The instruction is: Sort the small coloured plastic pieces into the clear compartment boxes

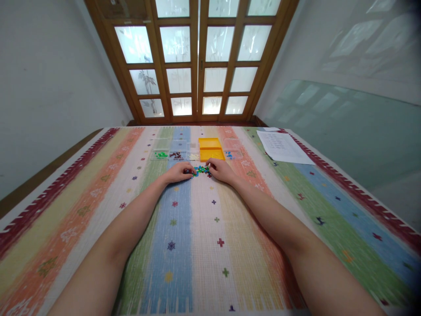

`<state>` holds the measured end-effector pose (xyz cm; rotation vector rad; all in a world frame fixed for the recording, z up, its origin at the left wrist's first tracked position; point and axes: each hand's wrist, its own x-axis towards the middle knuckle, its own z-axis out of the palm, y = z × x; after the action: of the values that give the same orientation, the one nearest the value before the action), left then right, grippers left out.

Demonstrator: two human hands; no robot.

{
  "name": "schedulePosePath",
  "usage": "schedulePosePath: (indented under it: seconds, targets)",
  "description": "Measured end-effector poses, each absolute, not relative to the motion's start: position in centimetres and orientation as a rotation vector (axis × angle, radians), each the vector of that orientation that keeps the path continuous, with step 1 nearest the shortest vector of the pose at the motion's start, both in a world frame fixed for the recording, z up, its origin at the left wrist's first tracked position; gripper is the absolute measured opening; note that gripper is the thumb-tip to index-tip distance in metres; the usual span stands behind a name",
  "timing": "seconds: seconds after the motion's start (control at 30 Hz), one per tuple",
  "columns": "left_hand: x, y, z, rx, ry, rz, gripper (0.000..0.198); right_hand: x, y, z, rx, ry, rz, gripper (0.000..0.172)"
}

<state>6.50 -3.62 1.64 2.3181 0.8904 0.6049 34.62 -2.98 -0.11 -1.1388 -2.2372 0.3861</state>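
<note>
- Nearest, I see the striped tablecloth (207, 228) running up from the bottom edge.
- At frame centre, the left hand (180, 172) curls in with bent fingers; I cannot tell whether it pinches anything.
- Opposite it, the right hand (219, 169) bends its fingers likewise, its grip unclear to me.
- Between them lies the pile of small multicoloured pieces (201, 170).
- Just above centre, I see an open yellow box (210, 148), with green pieces (161, 155) further left.
- Top centre, glazed wooden doors (198, 66).
</note>
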Motion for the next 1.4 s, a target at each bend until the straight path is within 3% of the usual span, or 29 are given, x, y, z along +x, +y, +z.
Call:
schedulePosePath:
  seconds: [0.1,0.23,1.4]
  targets:
    - [6.6,-3.5,1.5,2.301,0.901,0.617,0.020,34.5,-3.2,0.2,-1.135,-2.280,0.400,0.024]
    - [6.6,-3.5,1.1,2.236,0.936,0.650,0.019,34.2,-3.5,0.9,-1.088,-2.380,0.343,0.009]
    - [7.2,-3.9,1.5,2.086,1.060,0.738,0.022,33.9,-3.7,0.6,-0.926,-2.349,0.307,0.014]
